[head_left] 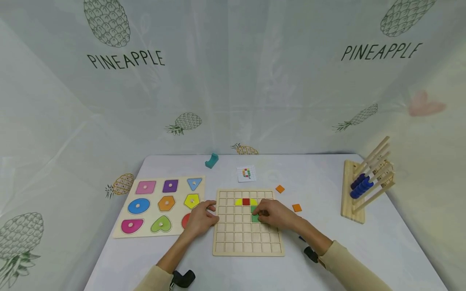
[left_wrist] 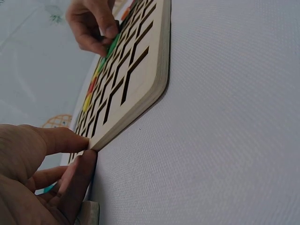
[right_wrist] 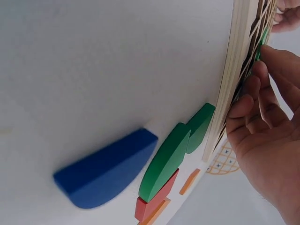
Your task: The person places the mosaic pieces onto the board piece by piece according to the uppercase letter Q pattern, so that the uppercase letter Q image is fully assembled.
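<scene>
A wooden grid board [head_left: 233, 238] lies flat on the table. My left hand [head_left: 199, 218] holds its left edge between thumb and fingers, as the left wrist view also shows. With thumb and fingertips, my right hand [head_left: 277, 214] pinches a green square tile [head_left: 255, 218] at the board's right-hand cells. Another green tile [head_left: 253, 209] sits just behind it, partly covered by the fingers. Farther back, a red tile [head_left: 246, 201] stands between a yellow tile [head_left: 238, 201] and a second yellow one. A pattern card [head_left: 246, 173] lies behind the board.
Orange tiles [head_left: 296, 207] lie right of the board. Blue [right_wrist: 110, 166], green [right_wrist: 164, 161] and red blocks [right_wrist: 157, 197] lie near my right wrist. A shape puzzle [head_left: 153, 194] is at left, a peg stand [head_left: 353, 202] at right, a teal block [head_left: 211, 161] at back.
</scene>
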`<state>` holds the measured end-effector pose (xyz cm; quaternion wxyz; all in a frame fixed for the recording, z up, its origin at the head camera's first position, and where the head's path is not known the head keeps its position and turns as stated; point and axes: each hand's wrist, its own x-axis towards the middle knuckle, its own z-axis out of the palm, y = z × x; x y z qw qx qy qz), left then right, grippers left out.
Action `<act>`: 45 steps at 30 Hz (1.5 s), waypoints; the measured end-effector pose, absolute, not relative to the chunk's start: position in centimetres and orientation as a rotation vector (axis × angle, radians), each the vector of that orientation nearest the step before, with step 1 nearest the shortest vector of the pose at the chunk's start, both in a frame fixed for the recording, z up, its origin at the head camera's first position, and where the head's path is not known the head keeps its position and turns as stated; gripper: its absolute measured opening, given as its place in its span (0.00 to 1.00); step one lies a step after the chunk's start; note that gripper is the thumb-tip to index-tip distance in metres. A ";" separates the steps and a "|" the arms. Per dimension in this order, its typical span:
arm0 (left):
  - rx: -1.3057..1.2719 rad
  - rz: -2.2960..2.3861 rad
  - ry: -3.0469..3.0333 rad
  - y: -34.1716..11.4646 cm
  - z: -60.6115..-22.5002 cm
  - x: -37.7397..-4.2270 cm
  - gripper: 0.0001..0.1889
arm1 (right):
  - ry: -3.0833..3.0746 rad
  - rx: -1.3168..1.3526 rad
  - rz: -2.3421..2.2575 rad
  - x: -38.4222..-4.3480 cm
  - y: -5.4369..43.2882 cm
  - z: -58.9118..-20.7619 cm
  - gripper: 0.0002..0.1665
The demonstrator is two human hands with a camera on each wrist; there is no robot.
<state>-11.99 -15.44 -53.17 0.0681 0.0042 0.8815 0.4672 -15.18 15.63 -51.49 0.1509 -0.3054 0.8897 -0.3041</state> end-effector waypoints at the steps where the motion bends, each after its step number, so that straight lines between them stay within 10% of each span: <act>1: 0.011 1.407 2.655 -15.4 -53.2 -12.0 0.28 | 2.556 -0.876 -0.870 -15.2 15.6 -51.5 0.11; 45: 0.006 1.392 2.664 -15.4 -53.4 -12.0 0.28 | 2.827 -0.491 -1.071 -18.0 19.5 -51.3 0.10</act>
